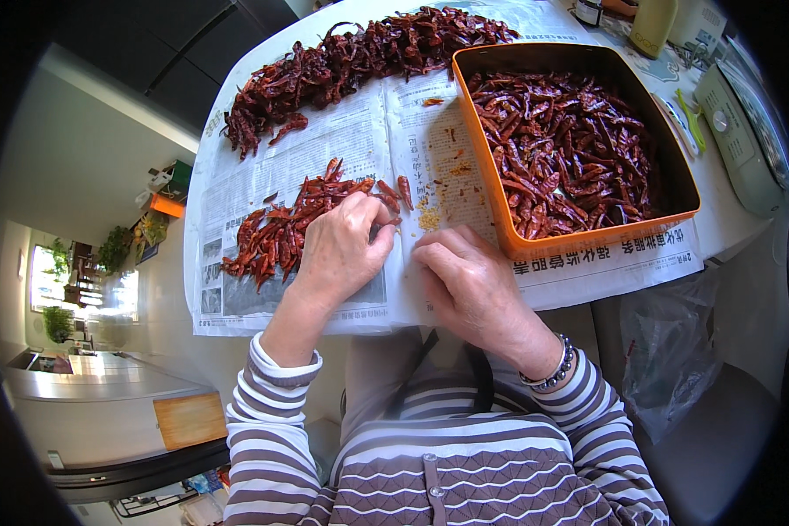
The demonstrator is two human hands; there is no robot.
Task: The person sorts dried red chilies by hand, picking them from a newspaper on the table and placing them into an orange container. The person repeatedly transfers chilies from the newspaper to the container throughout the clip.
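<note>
My left hand point(348, 240) rests over the right end of a small pile of dried red chilies point(273, 240) on newspaper. Its thumb and forefinger come close together beside a few loose chilies point(404, 192); whether a chili sits between them is unclear. To the right, my right hand point(470, 289) is curled above the newspaper point(401, 296), its fingertips hidden from the camera. Pale yellow seeds point(429, 215) lie scattered just beyond the hands. A square orange-rimmed tin point(598, 231), dark inside, holds many dried chilies point(565, 151) right of my right hand.
A long heap of darker dried chilies point(361, 59) spans the table's far side. Past the tin are a kitchen scale point(740, 131), a green peeler point(690, 118) and a yellowish bottle point(653, 26). A clear plastic bag point(670, 355) hangs at the right, by a dark chair point(717, 421).
</note>
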